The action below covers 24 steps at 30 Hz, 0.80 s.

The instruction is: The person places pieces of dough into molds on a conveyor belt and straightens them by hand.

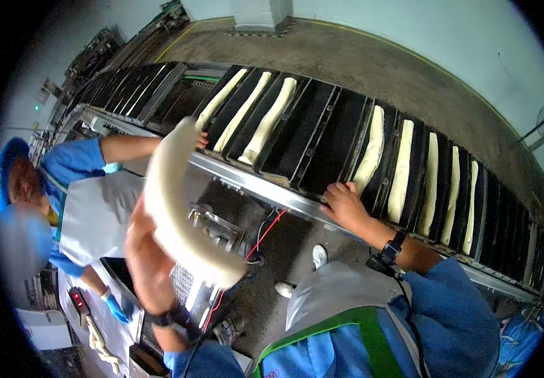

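In the left-centre of the frame, the left grip (148,258) is grasping a long, pale strip of dough (174,201), which hangs in the air as a curve from the upper end near the conveyor rail (256,185) down toward the middle of the picture (both are smeared by blur, so the exact finger placement cannot be read). The right grip (349,209), right of centre, lies at the near edge of the black trays (306,129) with its fingers bent, just beside the lower end of another dough strip (371,151); whether it pinches anything I cannot tell. A dark watch (391,247) sits on that wrist.

The trays run in a row from the upper left to the lower right of the frame. Three strips lie in them at upper centre, and more lie side by side toward the right.

At the left edge, a co-worker in a blue cap (12,167) has one arm stretched to the rail. The other hand, in a blue glove (116,309), is over the tabletop (117,346) at lower left, near a device with a red display (78,299) and some twisted dough (98,342).
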Tool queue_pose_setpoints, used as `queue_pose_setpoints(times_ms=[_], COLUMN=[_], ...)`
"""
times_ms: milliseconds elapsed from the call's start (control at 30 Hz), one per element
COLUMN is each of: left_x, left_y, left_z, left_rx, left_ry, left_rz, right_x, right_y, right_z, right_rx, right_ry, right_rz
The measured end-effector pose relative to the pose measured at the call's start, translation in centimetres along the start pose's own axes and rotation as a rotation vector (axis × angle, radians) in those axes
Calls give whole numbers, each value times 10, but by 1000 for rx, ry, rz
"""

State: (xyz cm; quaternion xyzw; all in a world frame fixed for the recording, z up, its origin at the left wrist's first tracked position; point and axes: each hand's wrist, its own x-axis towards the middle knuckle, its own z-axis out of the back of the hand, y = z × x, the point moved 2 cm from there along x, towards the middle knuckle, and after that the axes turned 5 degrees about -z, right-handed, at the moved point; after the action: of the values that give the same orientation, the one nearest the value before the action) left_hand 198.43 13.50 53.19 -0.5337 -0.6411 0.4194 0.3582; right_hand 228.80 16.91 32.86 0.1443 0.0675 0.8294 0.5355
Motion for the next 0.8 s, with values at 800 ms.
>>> queue_pose_setpoints(times_ms=[800], left_x=[95], left_y=[277], left_z=[-126], left_rx=[1149], left_ry=[1105], left_rz=[-679], right_x=[3], right_y=[-13], right_z=[9], right_rx=[74], right_ry=[76], right_rz=[-16])
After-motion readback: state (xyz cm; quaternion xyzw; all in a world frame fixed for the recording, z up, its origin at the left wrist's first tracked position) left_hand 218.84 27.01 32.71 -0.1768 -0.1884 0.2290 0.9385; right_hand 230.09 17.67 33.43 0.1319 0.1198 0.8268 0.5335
